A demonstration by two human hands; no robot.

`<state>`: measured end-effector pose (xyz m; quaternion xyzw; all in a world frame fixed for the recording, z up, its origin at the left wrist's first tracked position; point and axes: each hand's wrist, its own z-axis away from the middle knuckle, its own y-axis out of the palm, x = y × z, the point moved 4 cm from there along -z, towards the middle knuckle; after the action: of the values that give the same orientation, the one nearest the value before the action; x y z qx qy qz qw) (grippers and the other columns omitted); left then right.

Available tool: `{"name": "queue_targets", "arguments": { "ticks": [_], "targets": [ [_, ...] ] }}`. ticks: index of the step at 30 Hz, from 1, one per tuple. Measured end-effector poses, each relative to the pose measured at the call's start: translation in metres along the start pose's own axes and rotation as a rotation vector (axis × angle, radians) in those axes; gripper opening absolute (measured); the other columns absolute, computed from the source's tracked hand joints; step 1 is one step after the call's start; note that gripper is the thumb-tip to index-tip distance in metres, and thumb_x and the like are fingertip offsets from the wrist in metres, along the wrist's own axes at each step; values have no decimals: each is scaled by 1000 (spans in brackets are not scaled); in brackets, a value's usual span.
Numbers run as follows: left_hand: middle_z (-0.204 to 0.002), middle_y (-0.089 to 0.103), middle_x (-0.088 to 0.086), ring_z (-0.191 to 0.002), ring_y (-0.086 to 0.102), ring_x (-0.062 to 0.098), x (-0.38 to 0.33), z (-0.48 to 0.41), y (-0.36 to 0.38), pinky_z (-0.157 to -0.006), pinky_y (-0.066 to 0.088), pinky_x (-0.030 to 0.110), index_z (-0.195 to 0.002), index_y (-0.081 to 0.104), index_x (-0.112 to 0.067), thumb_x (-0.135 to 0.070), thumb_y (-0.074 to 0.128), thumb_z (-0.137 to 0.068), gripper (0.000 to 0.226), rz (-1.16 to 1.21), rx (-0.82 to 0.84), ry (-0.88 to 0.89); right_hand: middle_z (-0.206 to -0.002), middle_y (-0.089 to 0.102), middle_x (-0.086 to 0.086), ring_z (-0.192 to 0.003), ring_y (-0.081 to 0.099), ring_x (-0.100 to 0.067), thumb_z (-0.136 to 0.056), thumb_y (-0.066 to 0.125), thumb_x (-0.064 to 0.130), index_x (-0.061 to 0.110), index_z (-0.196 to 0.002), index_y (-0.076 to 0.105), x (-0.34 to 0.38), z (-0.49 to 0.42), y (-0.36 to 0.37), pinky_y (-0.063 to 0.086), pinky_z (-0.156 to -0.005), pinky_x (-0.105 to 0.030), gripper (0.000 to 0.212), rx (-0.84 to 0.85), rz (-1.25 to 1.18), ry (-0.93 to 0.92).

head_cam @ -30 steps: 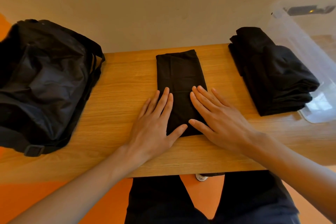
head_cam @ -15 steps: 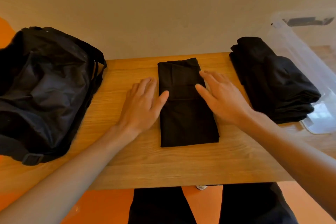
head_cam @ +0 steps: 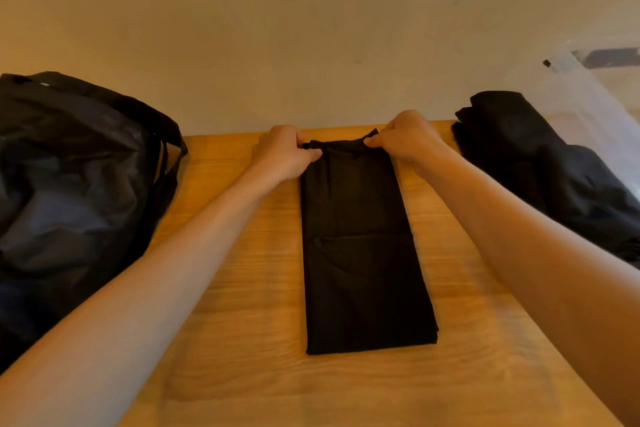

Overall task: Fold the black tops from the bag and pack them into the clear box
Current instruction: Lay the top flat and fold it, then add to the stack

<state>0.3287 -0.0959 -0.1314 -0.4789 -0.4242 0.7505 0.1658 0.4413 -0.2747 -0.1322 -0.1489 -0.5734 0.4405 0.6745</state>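
Note:
A black top (head_cam: 363,253), folded into a long narrow strip, lies along the middle of the wooden table (head_cam: 235,288). My left hand (head_cam: 285,152) pinches its far left corner and my right hand (head_cam: 405,137) pinches its far right corner, the far edge lifted slightly off the wood. A black bag (head_cam: 72,191) slumps at the table's left. A stack of folded black tops (head_cam: 540,163) lies at the right, beside the clear box (head_cam: 588,94).
A plain beige wall stands right behind the table's far edge. The clear box reaches past the right edge of the view, its inside hard to make out. Bare wood shows on both sides of the strip and in front of it.
Both hands have slid from pressing flat on the near half of the top up to its far edge, where they now pinch the corners. The view has tilted toward the wall.

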Motion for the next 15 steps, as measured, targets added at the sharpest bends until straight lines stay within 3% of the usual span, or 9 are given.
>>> {"name": "queue_targets", "arguments": {
  "ticks": [3, 6, 9, 12, 15],
  "targets": [
    [-106, 66, 6, -102, 63, 22, -1, -1, -8, -80, 50, 34, -106, 64, -10, -24, 74, -93, 21, 202, -4, -18, -82, 59, -1, -80, 57, -14, -93, 74, 26, 12, -78, 59, 1, 3, -4, 38, -59, -27, 25, 46, -160, -16],
    [-112, 68, 6, -105, 65, 19, 0, 1, -13, -89, 54, 36, -108, 60, -13, -15, 80, -87, 29, 317, 40, -31, -90, 63, 2, -81, 56, -8, -91, 76, 19, 16, -93, 66, 1, 11, -7, 40, -63, -24, 10, 65, -301, -57],
    [-108, 72, 7, -101, 69, 16, -1, 8, -16, -80, 54, 24, -117, 58, -13, -6, 81, -85, 40, 509, 66, -7, -97, 67, 6, -89, 59, -3, -90, 77, 18, 16, -110, 71, -1, 18, -11, 42, -65, -18, 21, 62, -365, -90],
    [-98, 71, -1, -94, 67, 8, 0, 17, -22, -73, 48, 14, -119, 64, -15, -7, 82, -83, 41, 558, -1, 30, -95, 71, 5, -90, 63, -3, -90, 77, 16, 18, -103, 75, -4, 30, -18, 45, -68, -16, 13, 49, -423, -148],
    [-99, 72, -2, -96, 68, 10, 2, 31, -22, -81, 55, 18, -111, 72, -19, -2, 81, -81, 35, 534, 10, 113, -94, 74, 5, -88, 68, -2, -86, 80, 17, 22, -96, 74, -10, 48, -23, 47, -73, -15, 13, 51, -422, -225]
  ]
}}
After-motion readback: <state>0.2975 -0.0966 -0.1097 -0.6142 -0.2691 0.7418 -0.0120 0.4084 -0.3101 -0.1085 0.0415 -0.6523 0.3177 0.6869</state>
